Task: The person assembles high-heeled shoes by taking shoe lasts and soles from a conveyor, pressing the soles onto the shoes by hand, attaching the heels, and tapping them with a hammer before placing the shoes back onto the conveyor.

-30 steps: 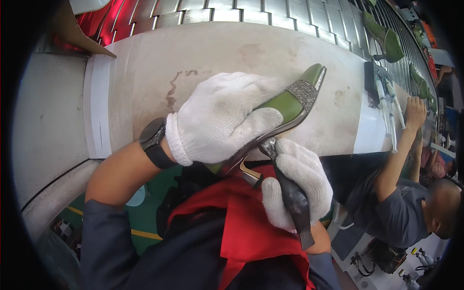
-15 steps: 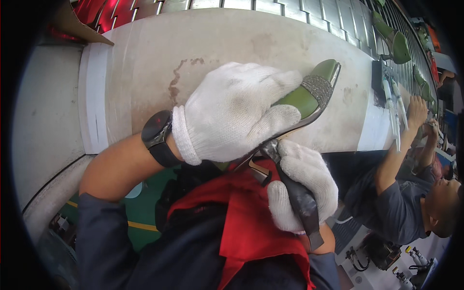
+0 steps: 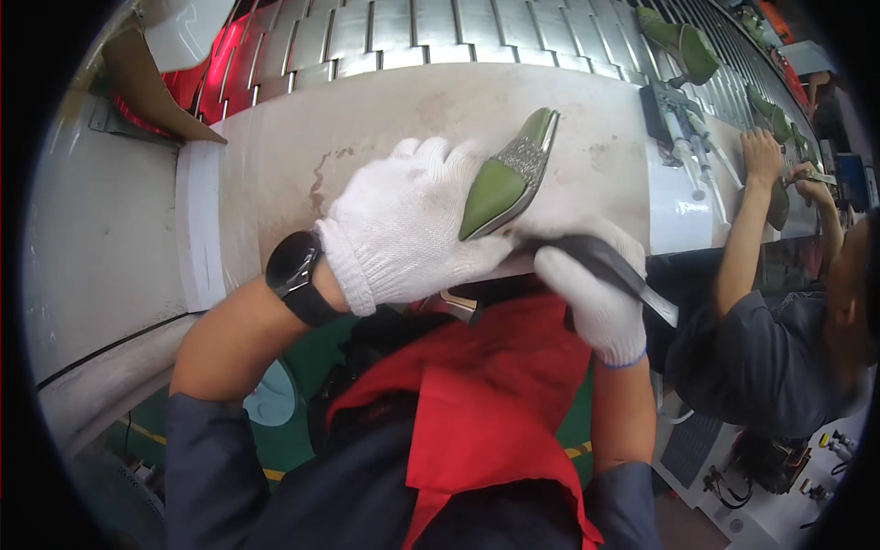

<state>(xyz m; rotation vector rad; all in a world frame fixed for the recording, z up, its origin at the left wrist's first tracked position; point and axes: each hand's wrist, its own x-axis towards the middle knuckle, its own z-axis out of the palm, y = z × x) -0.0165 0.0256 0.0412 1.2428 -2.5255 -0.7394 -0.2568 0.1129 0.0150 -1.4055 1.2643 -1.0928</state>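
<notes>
A green shoe [image 3: 495, 200] is resting in the left hand just on the one o'clock side of the view's centre, its pointed toe aiming toward one o'clock and a glittery band [image 3: 523, 156] crossing its front; part of its heel [image 3: 461, 302] is showing below the glove, toward seven o'clock from the toe. The left hand [image 3: 412, 220], in a white knitted glove, is grasping the shoe from its eight-to-nine o'clock side, covering much of the rear. At four o'clock from the shoe, the right hand [image 3: 591, 275], also gloved, is clasping a dark-handled tool [image 3: 607, 259], whose flat metallic end [image 3: 660, 308] is pointing toward four o'clock; the other end is blurring near the sole, so contact there is impossible to tell. Beneath them a pale worktop [image 3: 600, 188] is stretching across, bearing brownish stains. A black watch [image 3: 295, 275] is circling the left wrist at nine o'clock, and a red apron [image 3: 486, 431] is hanging toward six. At two o'clock, syringes [image 3: 683, 142] are leaning in a dark holder [image 3: 654, 112]. A slatted metal conveyor [image 3: 440, 27] is running along twelve, with another green shoe [image 3: 683, 48] lying between one and two. Between two and three o'clock, a co-worker's hand [image 3: 761, 158] is reaching in beside the syringes.
</notes>
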